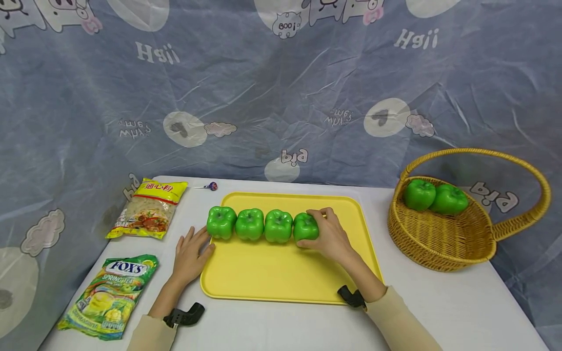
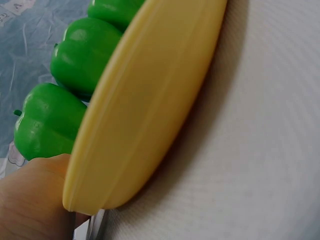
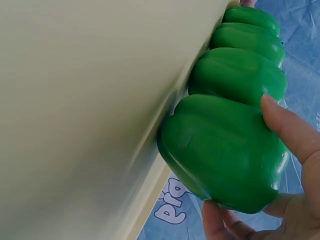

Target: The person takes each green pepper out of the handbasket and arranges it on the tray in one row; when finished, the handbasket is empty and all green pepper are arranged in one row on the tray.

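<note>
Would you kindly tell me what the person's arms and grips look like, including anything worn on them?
The left sleeve and right sleeve are plain beige. Beside the left cuff is a black wristband with a curved black attachment; a similar black piece sits by the right cuff. The left grip and right grip wear no gloves. No cables show.

Four peppers [image 1: 278, 225] row across the tray [image 1: 281, 273], two bags [image 1: 110, 295] left, basket [image 1: 432, 236] right.

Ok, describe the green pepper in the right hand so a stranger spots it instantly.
Find the yellow tray on the white table. Four green peppers line up across it; go to the rightmost pepper. Unlike its three neighbours, it is gripped by the right hand.
</note>
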Tool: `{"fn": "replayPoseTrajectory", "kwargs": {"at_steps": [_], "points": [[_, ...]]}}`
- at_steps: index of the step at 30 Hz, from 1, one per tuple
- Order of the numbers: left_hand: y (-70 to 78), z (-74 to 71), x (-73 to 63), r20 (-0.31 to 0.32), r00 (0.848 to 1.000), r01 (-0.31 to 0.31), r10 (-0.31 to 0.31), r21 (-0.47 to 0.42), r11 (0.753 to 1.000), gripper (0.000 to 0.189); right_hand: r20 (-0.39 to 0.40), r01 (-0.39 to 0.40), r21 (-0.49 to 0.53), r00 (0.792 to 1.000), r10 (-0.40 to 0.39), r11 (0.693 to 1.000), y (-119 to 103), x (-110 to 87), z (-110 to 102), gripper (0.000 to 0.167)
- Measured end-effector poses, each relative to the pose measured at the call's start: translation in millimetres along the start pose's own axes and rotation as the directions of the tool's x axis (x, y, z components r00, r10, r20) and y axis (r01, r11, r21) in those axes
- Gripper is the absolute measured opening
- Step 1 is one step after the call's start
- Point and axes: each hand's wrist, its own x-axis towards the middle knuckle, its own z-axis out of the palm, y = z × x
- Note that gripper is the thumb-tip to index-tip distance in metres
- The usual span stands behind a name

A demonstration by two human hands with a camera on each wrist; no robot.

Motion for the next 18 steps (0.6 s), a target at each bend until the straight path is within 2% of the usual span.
{"fn": "replayPoseTrajectory", "kwargs": {"at_steps": [10, 18], "points": [[0.9, -1.2, -0.5, 0.007, 1.000, 0.005, -0.005, -0.001, 1.000, 0.046, 0.044, 0.022, -0.035, 0.999, -0.021, 0.999, -1, -1.9, -2, 0.094], [1.2, -1.3, 0.0, 0.008, 1.000, 0.001, -0.001, -0.004, 1.000, 0.046, 0.043, 0.094, -0.009, 0.995, -0.094, 0.995, -5, -8.9, -20, 0.095]]}}
